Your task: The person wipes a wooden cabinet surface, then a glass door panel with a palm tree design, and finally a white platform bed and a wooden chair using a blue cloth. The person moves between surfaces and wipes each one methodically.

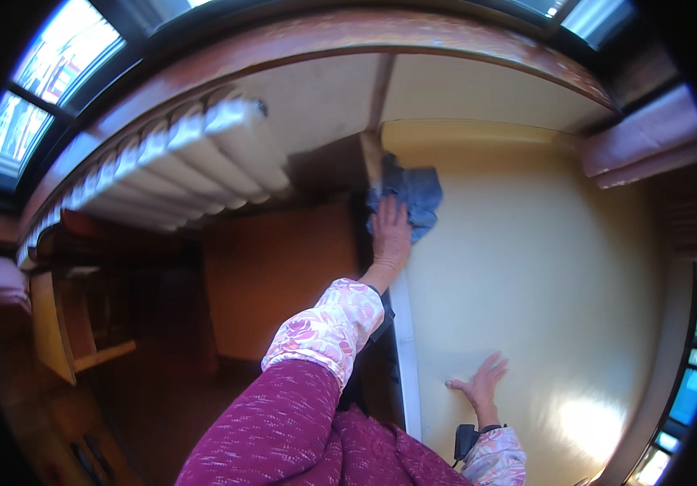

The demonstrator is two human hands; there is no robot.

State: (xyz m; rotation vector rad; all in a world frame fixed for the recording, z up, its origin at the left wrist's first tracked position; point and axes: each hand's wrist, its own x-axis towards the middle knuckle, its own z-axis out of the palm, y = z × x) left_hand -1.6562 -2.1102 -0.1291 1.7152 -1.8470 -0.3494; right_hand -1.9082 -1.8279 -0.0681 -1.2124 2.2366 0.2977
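My left hand (392, 234) lies palm down on a crumpled blue cloth (422, 194), its fingers stretched over the near part. The cloth rests at the far left corner of a broad platform with a smooth pale yellow covering (518, 261), and partly overlaps its edge. Lower down, my right hand (483, 384) is spread over the same yellow surface, thumb apart and nothing in it; whether it touches the surface cannot be told. Both forearms wear pink-and-white patterned sleeve covers (324, 328), the left one over a maroon sleeve (269, 413).
A white ribbed radiator (203, 152) runs along the wall under a worn wooden sill (348, 33). A white edge strip (406, 358) borders the platform. Left of it are a brown panel (282, 273) and a wooden stool-like piece (54, 328). Folded pink fabric (646, 136) lies at far right.
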